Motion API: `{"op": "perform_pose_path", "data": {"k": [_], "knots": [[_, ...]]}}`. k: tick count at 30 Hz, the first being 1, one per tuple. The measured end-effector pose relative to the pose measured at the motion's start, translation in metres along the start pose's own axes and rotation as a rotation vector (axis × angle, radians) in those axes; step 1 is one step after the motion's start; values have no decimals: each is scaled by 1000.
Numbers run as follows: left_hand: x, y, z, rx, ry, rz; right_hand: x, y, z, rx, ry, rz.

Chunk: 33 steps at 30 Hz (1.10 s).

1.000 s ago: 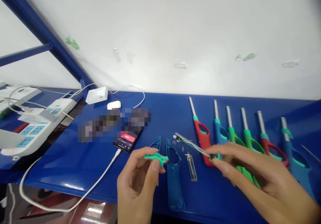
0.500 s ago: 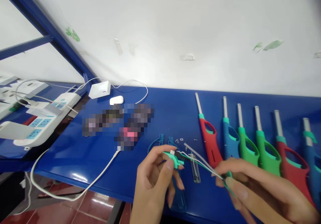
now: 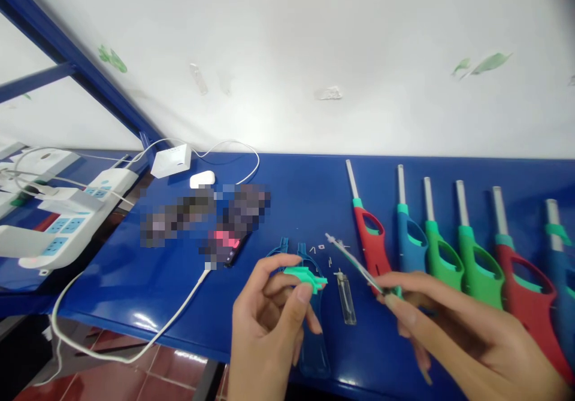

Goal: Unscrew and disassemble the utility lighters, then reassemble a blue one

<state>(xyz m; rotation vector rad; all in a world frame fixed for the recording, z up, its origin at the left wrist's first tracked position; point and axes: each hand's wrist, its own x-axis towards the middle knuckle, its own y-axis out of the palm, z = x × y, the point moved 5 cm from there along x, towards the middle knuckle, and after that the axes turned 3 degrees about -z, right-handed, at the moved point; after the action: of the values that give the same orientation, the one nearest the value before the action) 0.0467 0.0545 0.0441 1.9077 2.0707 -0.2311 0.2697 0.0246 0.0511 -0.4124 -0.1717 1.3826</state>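
My left hand (image 3: 269, 323) pinches a bright green plastic trigger piece (image 3: 306, 279) between thumb and fingers. In my right hand (image 3: 453, 329), a thin whitish tube with a green wire (image 3: 354, 262) is gripped near one end, its free end pointing up and left. A small dark green bit shows at those fingertips; its kind is unclear. Below and behind my left hand lie opened blue lighter shell halves (image 3: 314, 353), partly covered. Between the hands a clear fuel tank (image 3: 346, 299) rests on the table, with several small screws (image 3: 330, 262) behind it.
Gas lighters, among them a red one (image 3: 372, 242) and a green one (image 3: 480, 263), stand in a row at the right. Leftward are a phone (image 3: 231, 248) on a white cable (image 3: 179, 305), a white case (image 3: 202, 179), a white box (image 3: 171, 160) and a power strip (image 3: 76, 221).
The wires that stretched from a dark part at my left hand have come away and are now in my right hand. My left hand keeps the green trigger piece. The view has shifted slightly.
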Motion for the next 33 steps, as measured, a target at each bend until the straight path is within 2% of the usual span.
{"op": "perform_pose_path", "data": {"k": [4,10,15,19,23,25,29,33], "knots": [[-7,-1,-5,43,30,-24,4,11,13,-50,-59,31],[-12,-6,-13,127,129,-130,4,18,23,-59,-91,39],[-9,-6,-8,82,102,-144,5,16,28,-15,-100,11],[-11,-3,1,22,9,-45,6,14,25,94,-42,4],[-15,7,8,-166,-71,156,6,19,10,375,102,11],[-16,11,11,-213,-97,208,7,21,7,520,138,-29],[-16,14,13,-208,-97,236,11,24,9,644,141,-124],[-22,12,8,-166,-59,207,13,21,12,672,156,-180]]}}
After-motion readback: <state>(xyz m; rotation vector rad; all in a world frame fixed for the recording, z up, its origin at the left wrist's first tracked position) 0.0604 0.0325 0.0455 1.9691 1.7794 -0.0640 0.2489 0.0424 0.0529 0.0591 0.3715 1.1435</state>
